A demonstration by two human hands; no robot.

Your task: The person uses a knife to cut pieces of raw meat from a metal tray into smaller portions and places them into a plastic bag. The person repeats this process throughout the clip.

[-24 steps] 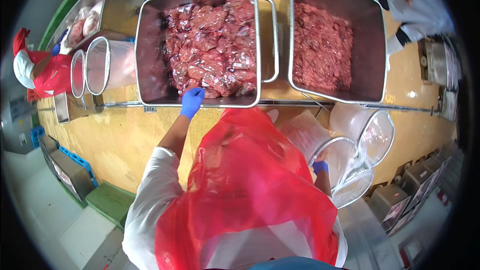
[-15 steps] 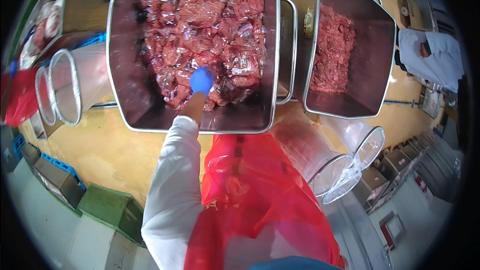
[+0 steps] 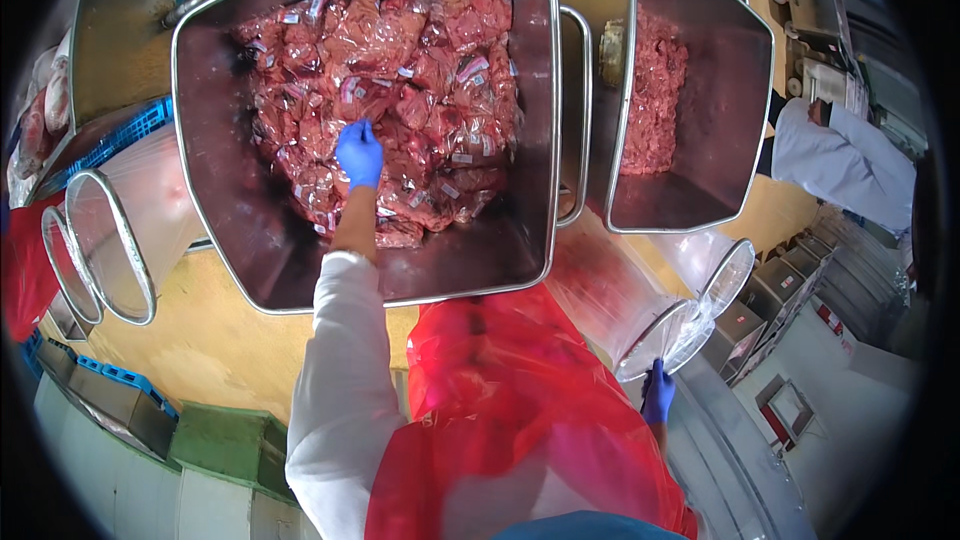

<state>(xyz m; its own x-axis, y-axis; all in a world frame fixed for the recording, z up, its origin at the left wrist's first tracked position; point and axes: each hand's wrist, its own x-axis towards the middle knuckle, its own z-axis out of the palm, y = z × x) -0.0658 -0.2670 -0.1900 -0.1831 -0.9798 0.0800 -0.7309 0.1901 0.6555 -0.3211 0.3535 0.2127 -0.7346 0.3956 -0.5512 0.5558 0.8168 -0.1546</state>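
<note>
My left hand (image 3: 360, 154), in a blue glove, reaches into a large metal tub (image 3: 440, 292) and rests over clear-wrapped packs of red meat (image 3: 375, 35). Its fingertips are pinched together at the film-covered meat; what lies between them is too small to make out. Low on the right, my right hand (image 3: 657, 395), gloved in blue too, is raised to the rim of a metal hoop (image 3: 648, 344) lined with clear plastic. Its fingers look closed at that rim, though partly hidden. Small printed labels (image 3: 472, 68) show on some packs.
A second metal tub (image 3: 735, 120) with loose red meat (image 3: 655, 100) stands on the right, a person in a white coat (image 3: 840, 145) beyond it. More plastic-lined hoops (image 3: 125, 245) and red clothing (image 3: 28, 265) are at the left. A green box (image 3: 228, 445) sits lower left.
My left hand has moved left and slightly farther over the packs. My right hand has come into view at the hoop, and one hoop there has shifted upward. The whole view has shifted a little.
</note>
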